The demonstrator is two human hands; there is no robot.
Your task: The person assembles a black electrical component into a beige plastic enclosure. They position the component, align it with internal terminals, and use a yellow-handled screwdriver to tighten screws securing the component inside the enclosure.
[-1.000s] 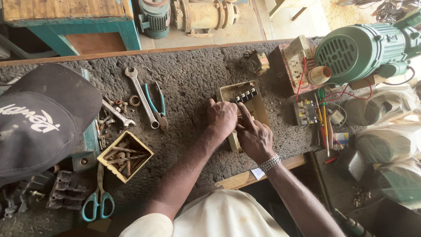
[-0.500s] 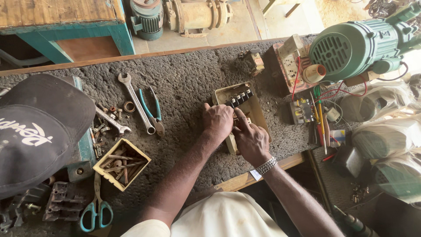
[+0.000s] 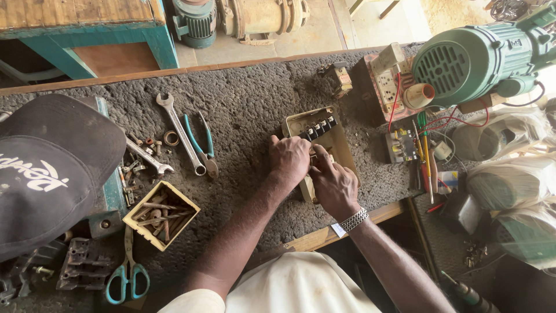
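A beige open box (image 3: 340, 146) with a black terminal block (image 3: 318, 127) at its far end lies on the dark rough bench top (image 3: 249, 95). My left hand (image 3: 289, 159) grips the box's left side with curled fingers. Close beside it, my right hand (image 3: 335, 184), with a metal wristband, reaches into the box's middle. Its fingertips are bunched together there, and what they touch is hidden.
Left of the box lie a long spanner (image 3: 180, 132), teal-handled pliers (image 3: 200, 139), a small box of rusty bolts (image 3: 161, 215) and teal scissors (image 3: 127, 273). Another person's black cap (image 3: 52, 168) fills the left. A green motor (image 3: 469, 64), a wired socket board (image 3: 389, 81) and plastic bags (image 3: 509, 182) crowd the right.
My right forefinger, stretched toward the terminal block a second ago, has drawn back and curled beside my left hand. Both hands stay on the box.
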